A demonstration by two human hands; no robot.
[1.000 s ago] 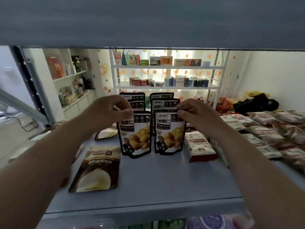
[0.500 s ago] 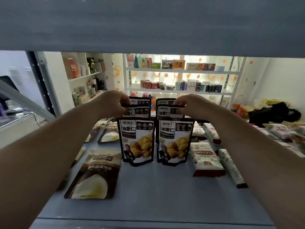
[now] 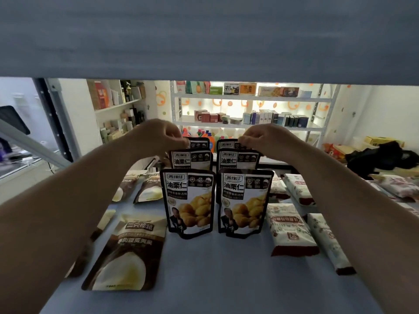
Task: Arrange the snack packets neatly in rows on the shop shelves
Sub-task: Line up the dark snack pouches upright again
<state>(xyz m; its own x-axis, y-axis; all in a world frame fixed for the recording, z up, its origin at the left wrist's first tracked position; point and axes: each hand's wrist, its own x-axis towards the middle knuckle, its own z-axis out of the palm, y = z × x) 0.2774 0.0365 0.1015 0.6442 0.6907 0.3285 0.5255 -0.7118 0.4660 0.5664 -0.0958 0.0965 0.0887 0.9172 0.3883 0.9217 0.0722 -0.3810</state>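
I judge the job partly done. On the shelf (image 3: 215, 279) the front pair of chestnut pouches (image 3: 189, 202) stands upright and side by side, with two more pairs lined up behind it. My left hand (image 3: 158, 138) pinches the top of the left back pouch (image 3: 199, 143), and my right hand (image 3: 265, 138) pinches the top of the right back pouch (image 3: 229, 145), squaring them up. Left of the front pair, brown pouches (image 3: 127, 252) lie flat and scattered. Right of it, white packets (image 3: 290, 227) lie loosely. Both groups need arranging.
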